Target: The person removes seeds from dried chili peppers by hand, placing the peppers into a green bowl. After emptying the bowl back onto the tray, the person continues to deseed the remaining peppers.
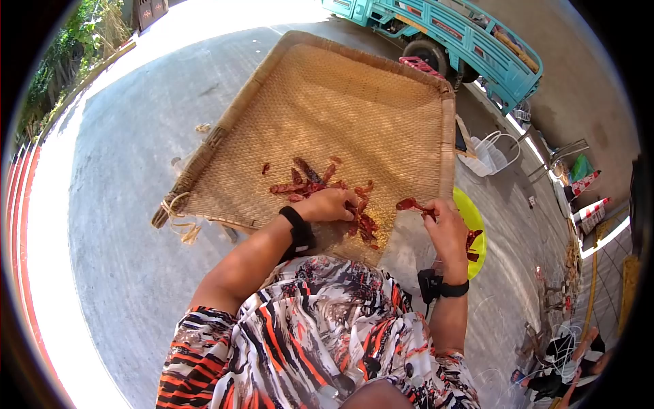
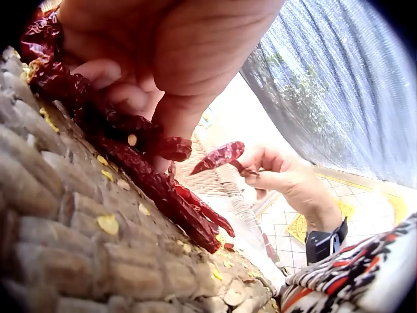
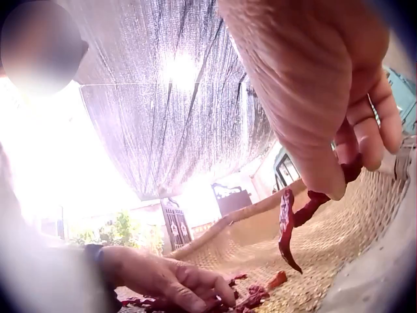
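Observation:
A woven winnowing basket (image 1: 340,102) lies before the person, with a small pile of dried red chilies (image 1: 313,178) and scattered yellow seeds (image 1: 387,217) near its front edge. The left hand (image 1: 328,204) is down in the pile, thumb and curled fingers gripping dried chilies (image 2: 146,134) against the weave. Over the basket's right front edge, the right hand (image 1: 447,230) pinches dried chilies (image 1: 407,204) between thumb and fingers. In the right wrist view one curved chili (image 3: 287,231) hangs below those fingertips. Part of the left fingers is hidden among the chilies.
A lime-green basin (image 1: 478,218) with red chilies (image 1: 471,245) in it stands right of the basket, partly behind the right hand. Beyond are a clear plastic container (image 1: 485,160), a teal cargo vehicle (image 1: 470,41) and traffic cones (image 1: 591,210). Another person (image 1: 572,368) is at lower right.

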{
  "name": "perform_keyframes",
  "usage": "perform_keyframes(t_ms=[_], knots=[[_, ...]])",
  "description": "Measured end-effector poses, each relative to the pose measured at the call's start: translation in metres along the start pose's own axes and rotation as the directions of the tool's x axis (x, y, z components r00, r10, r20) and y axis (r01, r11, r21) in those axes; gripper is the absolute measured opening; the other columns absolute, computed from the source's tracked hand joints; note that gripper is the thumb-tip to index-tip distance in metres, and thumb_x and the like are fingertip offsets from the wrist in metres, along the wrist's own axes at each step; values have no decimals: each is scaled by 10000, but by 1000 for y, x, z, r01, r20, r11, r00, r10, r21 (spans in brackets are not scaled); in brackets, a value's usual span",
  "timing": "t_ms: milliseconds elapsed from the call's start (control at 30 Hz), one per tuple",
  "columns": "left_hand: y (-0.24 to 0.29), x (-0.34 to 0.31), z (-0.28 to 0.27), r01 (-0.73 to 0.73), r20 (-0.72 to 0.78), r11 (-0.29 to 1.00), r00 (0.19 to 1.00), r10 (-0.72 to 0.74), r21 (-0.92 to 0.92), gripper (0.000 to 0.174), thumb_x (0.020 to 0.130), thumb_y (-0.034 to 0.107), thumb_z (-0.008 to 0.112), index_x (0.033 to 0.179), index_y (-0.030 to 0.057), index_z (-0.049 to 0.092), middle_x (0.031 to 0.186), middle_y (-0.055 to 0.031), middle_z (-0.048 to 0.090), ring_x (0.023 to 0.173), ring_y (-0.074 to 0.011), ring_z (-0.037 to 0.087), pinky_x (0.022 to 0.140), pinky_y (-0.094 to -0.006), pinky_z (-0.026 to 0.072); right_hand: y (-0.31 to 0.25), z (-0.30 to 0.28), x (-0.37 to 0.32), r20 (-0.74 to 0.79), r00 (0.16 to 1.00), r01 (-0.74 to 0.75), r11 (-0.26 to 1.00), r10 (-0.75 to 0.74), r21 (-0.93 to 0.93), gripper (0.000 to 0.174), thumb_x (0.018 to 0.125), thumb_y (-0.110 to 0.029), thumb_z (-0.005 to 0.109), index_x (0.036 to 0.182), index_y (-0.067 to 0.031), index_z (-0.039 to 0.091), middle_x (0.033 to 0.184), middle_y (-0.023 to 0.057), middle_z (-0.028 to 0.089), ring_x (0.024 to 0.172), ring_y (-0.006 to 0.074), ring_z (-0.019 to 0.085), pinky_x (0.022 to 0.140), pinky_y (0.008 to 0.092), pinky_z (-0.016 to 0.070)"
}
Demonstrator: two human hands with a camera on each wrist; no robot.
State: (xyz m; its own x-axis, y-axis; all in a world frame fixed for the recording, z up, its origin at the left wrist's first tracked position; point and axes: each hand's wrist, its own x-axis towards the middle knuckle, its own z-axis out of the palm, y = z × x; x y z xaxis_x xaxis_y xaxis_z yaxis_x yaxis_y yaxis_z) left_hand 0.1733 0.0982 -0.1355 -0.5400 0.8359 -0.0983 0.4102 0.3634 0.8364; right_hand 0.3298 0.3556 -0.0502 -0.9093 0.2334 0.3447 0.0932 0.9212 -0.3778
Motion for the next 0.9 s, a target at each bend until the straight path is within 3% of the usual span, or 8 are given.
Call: perform_keyframes(t_ms=[100, 333, 433, 533, 600, 700, 800, 900], knots=[[-1, 1, -1, 26, 17, 1000, 1000, -25, -18, 408, 821, 238, 737, 1165, 43, 636, 1068, -168, 691, 1029, -306, 647, 889, -390, 491, 13, -38, 7, -51, 983, -183, 979, 179, -88, 177, 803, -144, 664, 977, -125, 640, 930, 81, 605, 879, 289, 638, 733, 399, 491], [-2, 3, -1, -4, 6, 1000, 1000, 4, 30, 365, 835, 214, 730, 1143, 42, 638, 1061, -150, 684, 1013, -268, 644, 874, -370, 490, 54, -54, 8, -216, 954, -249, 951, 209, -183, 233, 814, -110, 655, 1045, -134, 645, 980, 80, 604, 890, 266, 639, 753, 401, 496], [1, 0, -1, 0, 0, 1000, 1000, 0, 18, 312, 849, 180, 718, 1115, 35, 641, 1005, -126, 694, 960, -237, 659, 839, -355, 504, 66, -45, 5, -371, 924, -188, 957, 96, -220, 322, 818, -85, 643, 1132, -152, 640, 1078, 96, 596, 912, 292, 636, 793, 403, 509], [-4, 3, -2, 51, 37, 998, 998, -49, -41, 389, 817, 229, 749, 1148, 53, 643, 1061, -149, 687, 1018, -282, 642, 885, -378, 486, 41, -27, 4, -132, 977, -162, 985, 169, 64, 402, 803, -61, 644, 1200, -124, 629, 1139, 102, 583, 951, 263, 625, 839, 362, 505], [1, 2, -4, 79, 58, 996, 995, -76, -50, 381, 816, 228, 751, 1141, 57, 647, 1049, -147, 691, 1004, -279, 648, 877, -376, 491, 37, 1, -1, 69, 994, 80, 997, -81, 19, 375, 792, -47, 637, 1160, -117, 635, 1124, 97, 588, 985, 283, 620, 838, 375, 506], [-4, 2, 1, 38, 18, 995, 999, -36, -92, 247, 862, 139, 714, 1074, 33, 645, 947, -79, 692, 886, -175, 657, 790, -330, 514, 29, 36, -6, 153, 922, 357, 934, -355, 16, 358, 778, -27, 635, 1127, -106, 632, 1138, 103, 589, 991, 315, 612, 830, 389, 505], [-6, 2, 3, -14, -27, 1000, 1000, 14, -25, 254, 860, 143, 718, 1082, 44, 646, 954, -67, 691, 900, -173, 651, 792, -322, 509, 19, 39, 0, 305, 928, 236, 971, -212, -44, 347, 776, -10, 635, 1107, -114, 633, 1164, 107, 591, 1029, 338, 601, 848, 397, 505], [-6, 4, 3, 39, -3, 999, 999, -39, -20, 263, 858, 148, 721, 1091, 52, 646, 973, -71, 693, 928, -178, 650, 800, -321, 504, 18, 39, 3, 255, 956, 138, 990, -144, 42, 323, 775, -6, 641, 1081, -111, 635, 1178, 109, 595, 1075, 333, 599, 870, 406, 501]])
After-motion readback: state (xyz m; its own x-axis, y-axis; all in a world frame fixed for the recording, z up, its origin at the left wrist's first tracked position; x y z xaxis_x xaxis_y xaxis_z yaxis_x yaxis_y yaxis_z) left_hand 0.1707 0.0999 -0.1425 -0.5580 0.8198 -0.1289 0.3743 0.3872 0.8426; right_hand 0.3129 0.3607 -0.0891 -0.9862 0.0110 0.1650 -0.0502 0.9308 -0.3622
